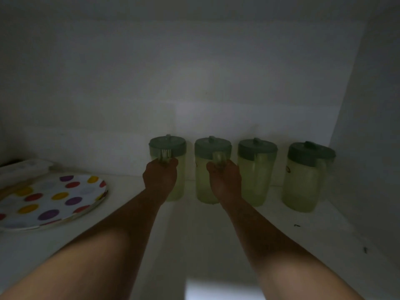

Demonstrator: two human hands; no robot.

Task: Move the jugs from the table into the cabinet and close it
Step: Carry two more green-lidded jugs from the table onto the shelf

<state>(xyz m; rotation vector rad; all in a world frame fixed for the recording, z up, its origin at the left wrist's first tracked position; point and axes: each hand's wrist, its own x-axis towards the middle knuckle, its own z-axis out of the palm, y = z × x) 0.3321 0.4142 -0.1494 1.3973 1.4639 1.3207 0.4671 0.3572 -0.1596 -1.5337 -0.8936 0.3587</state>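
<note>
Several pale translucent jugs with green lids stand in a row on the white cabinet shelf (194, 230), close to the back wall. My left hand (160, 177) is closed around the handle of the leftmost jug (167, 148). My right hand (225, 180) grips the handle of the second jug (203, 176). To their right stand a third jug (256, 169) and a fourth jug (305, 178), both untouched, handles facing me. All stand upright. The cabinet interior is dim.
A round plate with coloured dots (49, 202) lies on the shelf at the left, with a pale tray-like item (23, 167) behind it. The cabinet's right side wall (368, 126) rises just beyond the fourth jug. Bare shelf lies in front of the jugs.
</note>
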